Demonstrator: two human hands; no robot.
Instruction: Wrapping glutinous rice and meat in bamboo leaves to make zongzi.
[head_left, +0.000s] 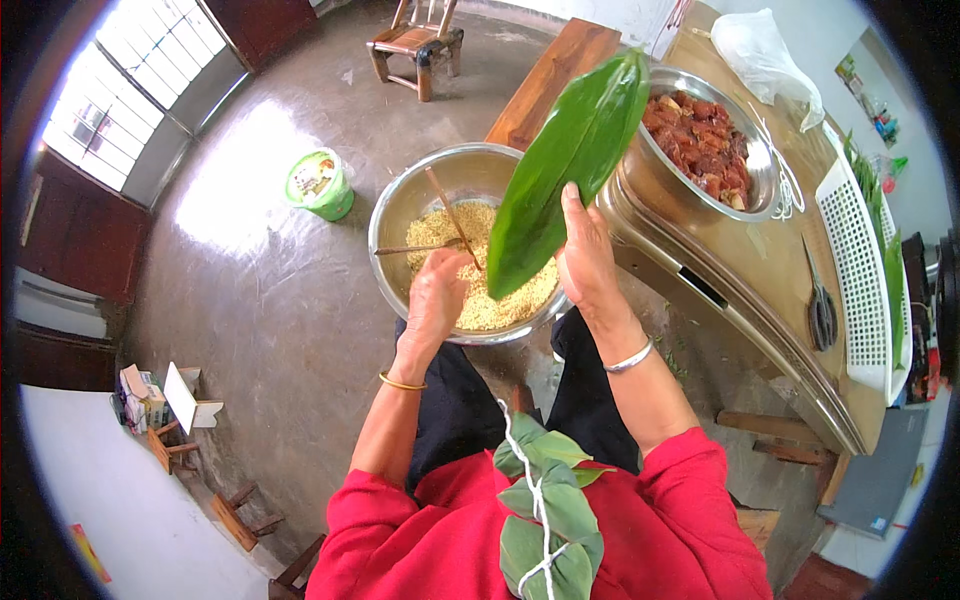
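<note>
My right hand (586, 251) holds a broad green leaf (570, 165) upright by its side, over the right part of a large metal basin (390, 187). Pale grains (517, 304) lie in the basin. Over its left front part is my left hand (439, 289), its fingers bent; whether they touch a stick or the grains I cannot tell. Two thin brown sticks (442, 199), perhaps chopsticks or spoon handles, stand in the grains beside it. A string of leaf-wrapped bundles (551, 495), tied with white string (534, 487), lies against my red top.
To the right, a table (780, 262) bears a metal bowl of cut meat (697, 142), white string, scissors (821, 311), a plastic bag (761, 56) and a white basket (847, 247) with leaves. A wooden bench (559, 75), a bamboo chair (416, 41) and a green bucket (330, 199) stand ahead.
</note>
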